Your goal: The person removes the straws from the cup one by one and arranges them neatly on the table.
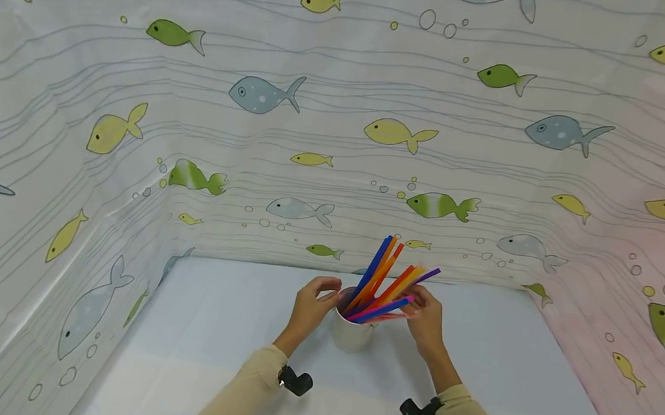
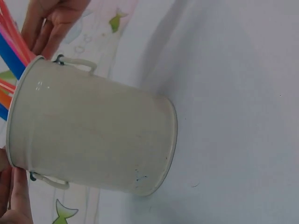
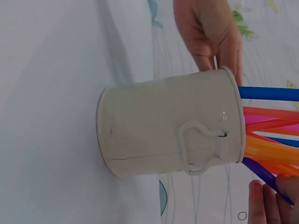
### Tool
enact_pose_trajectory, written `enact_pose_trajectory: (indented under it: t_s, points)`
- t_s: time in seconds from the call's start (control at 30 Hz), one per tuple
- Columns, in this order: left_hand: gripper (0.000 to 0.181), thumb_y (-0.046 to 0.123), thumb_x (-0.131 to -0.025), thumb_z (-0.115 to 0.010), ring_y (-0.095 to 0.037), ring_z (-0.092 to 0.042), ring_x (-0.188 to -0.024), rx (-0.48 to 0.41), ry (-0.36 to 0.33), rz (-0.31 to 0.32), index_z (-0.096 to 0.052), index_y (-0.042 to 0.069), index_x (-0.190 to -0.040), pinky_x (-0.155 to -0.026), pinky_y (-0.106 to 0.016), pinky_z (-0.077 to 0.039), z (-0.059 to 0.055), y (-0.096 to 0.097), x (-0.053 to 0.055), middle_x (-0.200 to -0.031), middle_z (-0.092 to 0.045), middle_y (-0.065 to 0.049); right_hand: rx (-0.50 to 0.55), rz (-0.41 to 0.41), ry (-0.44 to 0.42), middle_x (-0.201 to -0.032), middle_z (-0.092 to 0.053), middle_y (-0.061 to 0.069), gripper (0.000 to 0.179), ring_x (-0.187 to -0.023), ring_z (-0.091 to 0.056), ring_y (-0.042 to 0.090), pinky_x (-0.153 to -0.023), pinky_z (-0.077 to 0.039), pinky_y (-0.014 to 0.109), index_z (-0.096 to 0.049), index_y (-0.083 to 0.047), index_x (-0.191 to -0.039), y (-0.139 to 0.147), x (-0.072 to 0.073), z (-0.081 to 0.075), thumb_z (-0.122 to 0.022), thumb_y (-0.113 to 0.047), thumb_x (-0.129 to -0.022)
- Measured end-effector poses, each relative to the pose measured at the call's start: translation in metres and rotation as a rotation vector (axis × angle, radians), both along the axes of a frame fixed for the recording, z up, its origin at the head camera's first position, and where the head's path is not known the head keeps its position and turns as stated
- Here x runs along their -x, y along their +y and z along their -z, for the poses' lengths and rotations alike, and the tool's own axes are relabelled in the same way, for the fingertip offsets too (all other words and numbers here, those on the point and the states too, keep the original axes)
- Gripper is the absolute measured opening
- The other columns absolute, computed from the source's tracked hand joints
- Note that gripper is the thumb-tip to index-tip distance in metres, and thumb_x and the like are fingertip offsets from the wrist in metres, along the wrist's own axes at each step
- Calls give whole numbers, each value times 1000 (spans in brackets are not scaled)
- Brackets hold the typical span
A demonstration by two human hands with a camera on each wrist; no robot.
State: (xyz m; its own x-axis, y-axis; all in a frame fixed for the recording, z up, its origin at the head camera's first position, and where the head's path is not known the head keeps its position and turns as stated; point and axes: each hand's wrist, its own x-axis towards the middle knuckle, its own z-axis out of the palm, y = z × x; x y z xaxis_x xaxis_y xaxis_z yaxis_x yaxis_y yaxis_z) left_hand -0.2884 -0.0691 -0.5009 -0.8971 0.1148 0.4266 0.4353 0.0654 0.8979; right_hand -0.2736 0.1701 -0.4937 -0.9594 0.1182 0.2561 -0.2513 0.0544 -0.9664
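A cream metal bucket (image 1: 351, 335) with small side handles stands upright on the table, full of colourful plastic straws (image 1: 382, 279) that lean out over its rim. At the rim's left side, my left hand (image 1: 312, 304) holds the edge between thumb and fingers; these fingers show in part in the left wrist view. My right hand (image 1: 425, 315) is at the straws' right side. In the right wrist view its thumb and fingers pinch a purple straw (image 3: 261, 175) just above the rim. The straws' lower ends are hidden inside the bucket.
The white tabletop (image 1: 224, 331) spreads around the bucket. Walls covered in fish-patterned sheeting (image 1: 334, 188) rise at the back and both sides. A black wrist camera (image 1: 296, 381) sits on the left sleeve, another black camera (image 1: 419, 413) on the right.
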Motion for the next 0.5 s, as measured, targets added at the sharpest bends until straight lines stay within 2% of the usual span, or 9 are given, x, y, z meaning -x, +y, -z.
enact_pose_trajectory:
  t_s: [0.1,0.27,0.33,0.4,0.5]
  points:
    - [32,-2,-76,-63,-35,-53,-98,-10,-9,12,-54,-8,-106,-80,-31,-47,-1,0,-1,-103,-55,-25,-18,36,-18,-94,-60,11,30,-83,-61,16,-72,-50,21,-55,-1,-106,-2,0,1,-64,-12,-79]
    - [29,1,-78,-62,-34,-53,-98,-6,-22,13,-55,-4,-106,-81,-28,-46,-4,0,-3,-104,-56,-23,7,34,16,-95,-58,14,26,-83,-60,21,-73,-50,22,-53,-2,-107,-1,0,-8,-55,0,-81]
    - [29,2,-79,-62,-34,-53,-99,1,-28,12,-55,-4,-106,-81,-27,-46,-5,0,-4,-105,-56,-22,36,25,26,-98,-57,15,26,-86,-59,23,-74,-49,23,-53,-2,-108,1,-1,-18,-55,-1,-82]
    - [29,1,-79,-62,-34,-53,-99,0,-31,18,-55,-5,-106,-81,-27,-46,-4,0,-3,-105,-56,-23,25,31,28,-101,-56,15,27,-89,-59,21,-75,-49,23,-53,-2,-109,4,-2,-31,-57,-9,-84]
    - [31,3,-78,-63,-32,-54,-98,4,-37,16,-55,-6,-107,-81,-27,-46,3,-2,1,-104,-57,-21,7,56,43,-104,-57,13,34,-93,-59,19,-74,-49,24,-53,-4,-110,10,-4,-54,-61,-20,-81]
